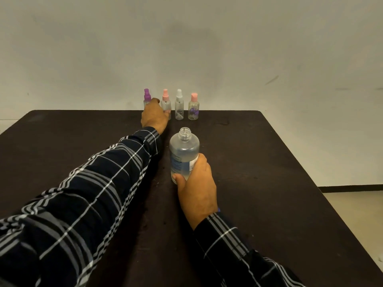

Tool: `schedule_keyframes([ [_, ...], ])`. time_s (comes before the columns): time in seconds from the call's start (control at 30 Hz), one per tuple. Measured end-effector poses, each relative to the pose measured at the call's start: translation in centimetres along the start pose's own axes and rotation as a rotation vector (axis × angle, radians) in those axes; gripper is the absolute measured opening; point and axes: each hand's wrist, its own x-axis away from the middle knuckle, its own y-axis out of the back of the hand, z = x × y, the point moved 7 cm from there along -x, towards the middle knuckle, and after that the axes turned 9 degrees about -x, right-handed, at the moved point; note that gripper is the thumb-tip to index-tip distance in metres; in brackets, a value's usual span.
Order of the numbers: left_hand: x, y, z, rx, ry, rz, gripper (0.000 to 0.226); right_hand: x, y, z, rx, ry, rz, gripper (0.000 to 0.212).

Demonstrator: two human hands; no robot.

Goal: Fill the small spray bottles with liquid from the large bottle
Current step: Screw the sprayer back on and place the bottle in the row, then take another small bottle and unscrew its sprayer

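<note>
Dark surface (269, 183) against a plain pale wall; nothing else on it but bottles.

Count: four small spray bottles in a row at the far edge, one large bottle nearer. Small ones, left to right: purple-capped bottle (146, 97), pink-pump bottle (165, 100), white-pump bottle (179, 107), pink-capped bottle (193, 108) with purple bits showing inside. All four upright, caps on, just beside one another.

Large bottle (184, 150) upright mid-surface, cap off, neck open, clear liquid up to about the shoulder. Right hand (198, 191) wrapped round its lower body, thumb across the front, fingers closed on the labelled side.

Left hand (154, 118) stretched out to the row, covering the lower parts of the purple-capped and pink-pump bottles. Fingers hidden behind the hand; cannot tell whether closed on either bottle.

Handling, judged: small bottles likely thin clear plastic, light, easily tipped or knocked into neighbours; best taken round the body, below the pump. Pumps probably to be unscrewed first. Large bottle fairly heavy with liquid, smooth-walled, possibly squeezable; open neck means spill risk if tilted fast. Firm hold low on the body, as now, seems right.
</note>
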Motion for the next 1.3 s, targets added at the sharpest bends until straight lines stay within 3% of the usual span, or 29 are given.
schedule_keyframes([
  [0.43, 2.9, 2.2, 1.6, -0.08, -0.074, 0.096, 0.035, 0.3, 0.1, 0.1, 0.011, 0.021, -0.012, 0.057],
  [0.8, 18.4, 11.9, 6.3, -0.149, -0.13, 0.3, 0.04, 1.3, 0.6, 0.6, 0.086, -0.007, 0.12, 0.06],
  [1.13, 27.4, 17.6, 10.3, -0.168, -0.163, 0.285, 0.039, 5.6, 1.2, 0.7, 0.181, -0.029, 0.2, 0.061],
  [1.23, 28.4, 17.9, 10.7, -0.141, -0.164, 0.289, 0.039, 6.5, 1.5, 0.6, 0.158, -0.067, 0.187, 0.07],
  [1.3, 28.7, 17.9, 10.9, -0.144, -0.163, 0.3, 0.041, 7.8, 2.2, 0.9, 0.079, -0.069, 0.084, 0.085],
])
